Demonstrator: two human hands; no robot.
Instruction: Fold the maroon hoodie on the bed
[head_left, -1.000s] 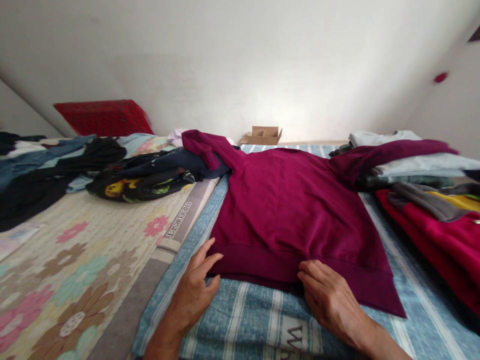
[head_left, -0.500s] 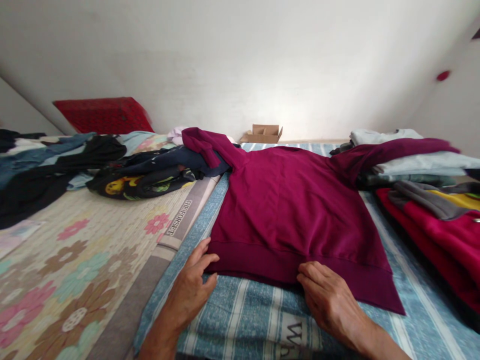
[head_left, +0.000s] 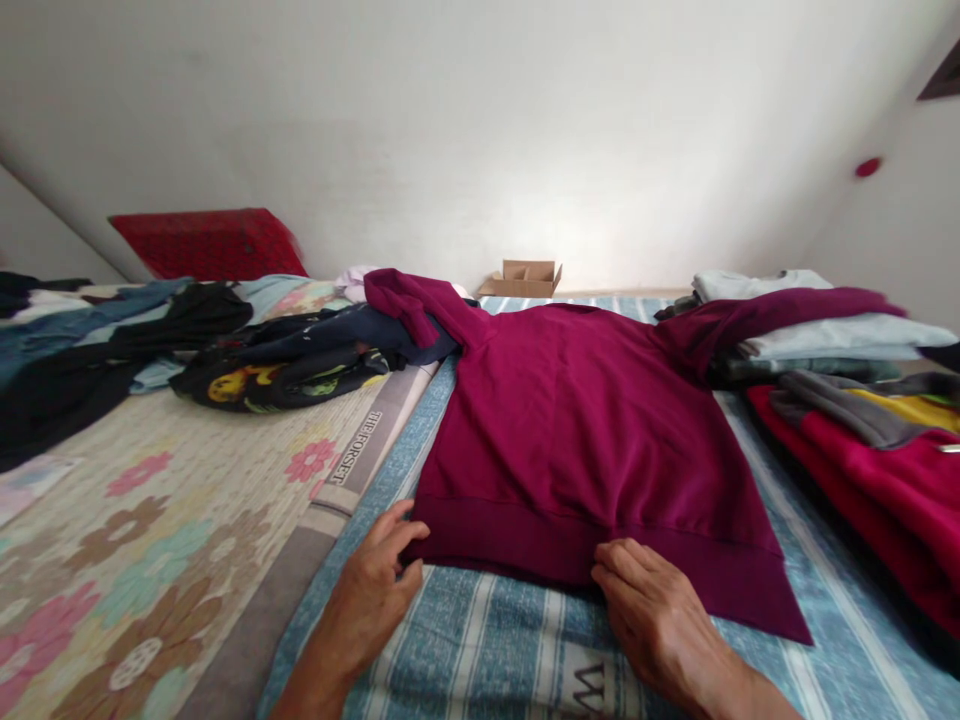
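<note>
A maroon sweatshirt point(head_left: 585, 420) lies spread out, its wide ribbed hem toward me and its sleeves stretched to both sides. At the hem's left corner is my left hand point(head_left: 375, 585), fingers curved and parted from the thumb, the fingertips touching the fabric's edge. My right hand point(head_left: 660, 610) has its fingers closed on the hem right of the middle; its thumb is hidden. Under the sweatshirt is a blue and white striped cloth point(head_left: 465, 640). The left sleeve rests on dark clothes point(head_left: 307, 360), the right one over folded light clothes point(head_left: 847, 335).
A floral sheet point(head_left: 187, 540) with a grey border covers the left side. Black and denim clothes point(head_left: 82, 370) lie beyond it. To the right is a pile of red and grey clothes point(head_left: 877, 470). A small cardboard box point(head_left: 527, 278) and a red case point(head_left: 210, 243) stand by the wall.
The whole view has shifted slightly, so things sit a little lower in it. Both hands stay at the hem, and the sweatshirt lies as before.
</note>
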